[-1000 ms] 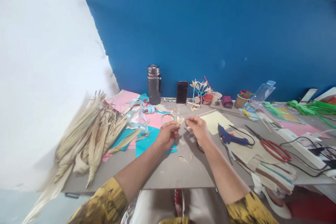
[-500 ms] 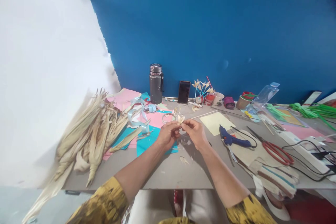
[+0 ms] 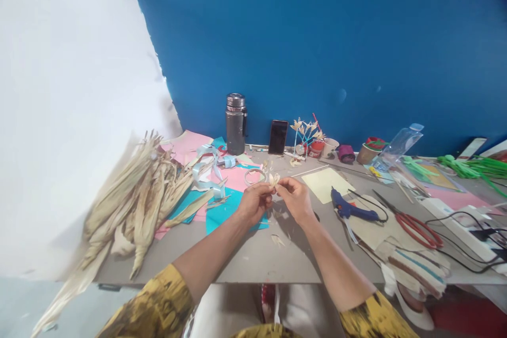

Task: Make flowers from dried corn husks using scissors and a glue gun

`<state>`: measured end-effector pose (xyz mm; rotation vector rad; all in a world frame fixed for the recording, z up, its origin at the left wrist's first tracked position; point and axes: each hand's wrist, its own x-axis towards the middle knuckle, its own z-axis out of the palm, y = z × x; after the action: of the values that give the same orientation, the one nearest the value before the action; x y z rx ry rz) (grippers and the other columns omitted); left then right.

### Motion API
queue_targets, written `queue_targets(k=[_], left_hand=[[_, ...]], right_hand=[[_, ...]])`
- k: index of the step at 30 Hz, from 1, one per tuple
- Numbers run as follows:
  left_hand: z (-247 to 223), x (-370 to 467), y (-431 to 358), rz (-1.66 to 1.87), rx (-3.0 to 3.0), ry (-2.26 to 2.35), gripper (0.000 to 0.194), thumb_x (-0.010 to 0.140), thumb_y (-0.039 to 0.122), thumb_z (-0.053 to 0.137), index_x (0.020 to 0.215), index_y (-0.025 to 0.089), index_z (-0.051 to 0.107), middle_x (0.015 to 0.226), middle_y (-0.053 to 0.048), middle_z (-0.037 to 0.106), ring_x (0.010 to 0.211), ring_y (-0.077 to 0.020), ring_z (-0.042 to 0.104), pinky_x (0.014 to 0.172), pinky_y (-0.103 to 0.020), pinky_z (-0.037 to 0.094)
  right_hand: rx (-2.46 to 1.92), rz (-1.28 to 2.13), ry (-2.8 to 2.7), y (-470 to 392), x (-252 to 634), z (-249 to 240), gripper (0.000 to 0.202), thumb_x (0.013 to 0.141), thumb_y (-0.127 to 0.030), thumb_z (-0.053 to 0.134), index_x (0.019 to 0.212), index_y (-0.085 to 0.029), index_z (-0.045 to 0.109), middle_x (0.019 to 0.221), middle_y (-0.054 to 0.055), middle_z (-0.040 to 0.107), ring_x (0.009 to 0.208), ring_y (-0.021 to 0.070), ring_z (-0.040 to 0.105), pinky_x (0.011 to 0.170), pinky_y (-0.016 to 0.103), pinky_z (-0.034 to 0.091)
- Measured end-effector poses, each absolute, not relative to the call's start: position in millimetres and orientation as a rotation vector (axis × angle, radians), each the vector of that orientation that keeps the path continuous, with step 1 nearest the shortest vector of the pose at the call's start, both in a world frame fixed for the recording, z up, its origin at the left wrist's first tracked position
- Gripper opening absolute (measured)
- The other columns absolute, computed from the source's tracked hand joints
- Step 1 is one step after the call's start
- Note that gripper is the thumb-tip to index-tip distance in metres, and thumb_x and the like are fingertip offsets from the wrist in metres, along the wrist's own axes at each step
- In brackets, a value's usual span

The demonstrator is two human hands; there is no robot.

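At the far left, dry husks [image 3: 142, 216] spread broadly beside the papers, likely to crack or shed under a careless forearm. Next, a loose pale-blue ribbon [image 3: 217, 190], apt to snag on a passing sleeve. At the centre, fingertips of the left hand [image 3: 253, 203] clamped around the base of a small pale flower [image 3: 274, 179]: possible crushing through too hard a squeeze, or slipping through too light a hold. Just beside, fingertips of the right hand [image 3: 296, 203] pinched together at the flower's right edge; tearing or loosening of thin petals possible from an uneven pull. Farther right, a blue glue gun [image 3: 358, 212], possibly hot, judging by its kind alone, and red-handled scissors [image 3: 397, 213], both well apart from the fingers. As for placing: up past the left fingertips, touching both hands, between them, petals pointing away from the body, above the table [image 3: 277, 269].
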<state>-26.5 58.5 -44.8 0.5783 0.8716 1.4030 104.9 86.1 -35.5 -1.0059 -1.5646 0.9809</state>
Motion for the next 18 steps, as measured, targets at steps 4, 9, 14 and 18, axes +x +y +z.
queue_targets(k=[4, 9, 14, 18], left_hand=[[-41.6, -26.0, 56.5, 1.398, 0.584, 0.899, 0.012, 0.054, 0.018, 0.072, 0.064, 0.013, 0.066, 0.064, 0.0, 0.058, 0.048, -0.005, 0.042, 0.045, -0.02, 0.031], [-40.9, -24.6, 56.3, 1.428, 0.571, 0.936, 0.013, 0.054, 0.019, 0.072, 0.064, 0.013, 0.066, 0.063, 0.0, 0.058, 0.046, -0.0053, 0.043, 0.044, -0.02, 0.03], [-45.8, -24.4, 58.2, 1.483, 0.677, 1.055, 0.013, 0.055, 0.022, 0.073, 0.063, 0.013, 0.068, 0.058, -0.001, 0.059, 0.043, -0.0072, 0.044, 0.043, -0.022, 0.031], [-45.0, -25.1, 57.8, 1.485, 0.682, 1.025, 0.014, 0.055, 0.022, 0.074, 0.063, 0.013, 0.068, 0.058, -0.001, 0.058, 0.044, -0.0068, 0.044, 0.043, -0.022, 0.031]], right_hand=[[-0.999, 0.964, -1.581, 85.0, 104.0, -34.7, 0.012, 0.073, -0.03, 0.061, 0.07, -0.019, 0.066, 0.065, 0.002, 0.07, 0.062, 0.0171, 0.063, 0.064, 0.027, 0.049], [-0.976, 0.979, -1.584, 85.2, 103.5, -36.0, 0.011, 0.073, -0.029, 0.061, 0.07, -0.019, 0.065, 0.066, 0.002, 0.07, 0.062, 0.0173, 0.063, 0.063, 0.027, 0.049], [-0.98, 0.954, -1.601, 84.7, 103.6, -36.3, 0.012, 0.074, -0.03, 0.062, 0.069, -0.019, 0.063, 0.064, 0.001, 0.069, 0.059, 0.0162, 0.061, 0.061, 0.026, 0.048], [-0.982, 0.942, -1.601, 83.1, 103.3, -34.5, 0.013, 0.074, -0.031, 0.062, 0.069, -0.019, 0.063, 0.065, 0.002, 0.069, 0.059, 0.0161, 0.06, 0.061, 0.026, 0.048]])
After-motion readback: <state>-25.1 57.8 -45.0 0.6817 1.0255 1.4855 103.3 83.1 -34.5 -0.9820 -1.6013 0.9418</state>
